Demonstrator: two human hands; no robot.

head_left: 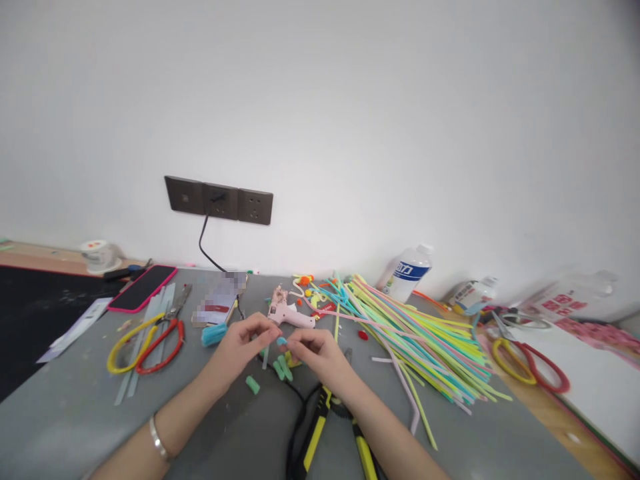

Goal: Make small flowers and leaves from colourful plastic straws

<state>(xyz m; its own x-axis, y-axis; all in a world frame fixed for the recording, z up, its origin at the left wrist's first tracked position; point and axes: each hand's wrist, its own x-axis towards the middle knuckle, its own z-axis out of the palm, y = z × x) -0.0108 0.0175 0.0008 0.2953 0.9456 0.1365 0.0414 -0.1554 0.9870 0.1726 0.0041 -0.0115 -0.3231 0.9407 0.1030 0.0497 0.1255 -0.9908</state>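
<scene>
My left hand (249,341) and my right hand (319,355) meet over the middle of the table, fingertips nearly touching. A small blue fuzzy piece (282,341), likely a bit of pipe cleaner, sits in the pinch of my right fingers. The left thumb and forefinger are pressed together close beside it; what they hold is hidden. Just below lie several short green pipe cleaner pieces (283,367). A pink glue gun (290,315) lies behind the hands, and a blue pipe cleaner bundle (214,335) is left of them.
Many pastel pipe cleaners (415,333) spread across the right side. Yellow-and-black pliers (317,427) lie under my right forearm. Red-and-yellow scissors (150,343), glue sticks (133,373) and a phone (143,288) are left; white bottles (407,273) and other scissors (530,363) are right.
</scene>
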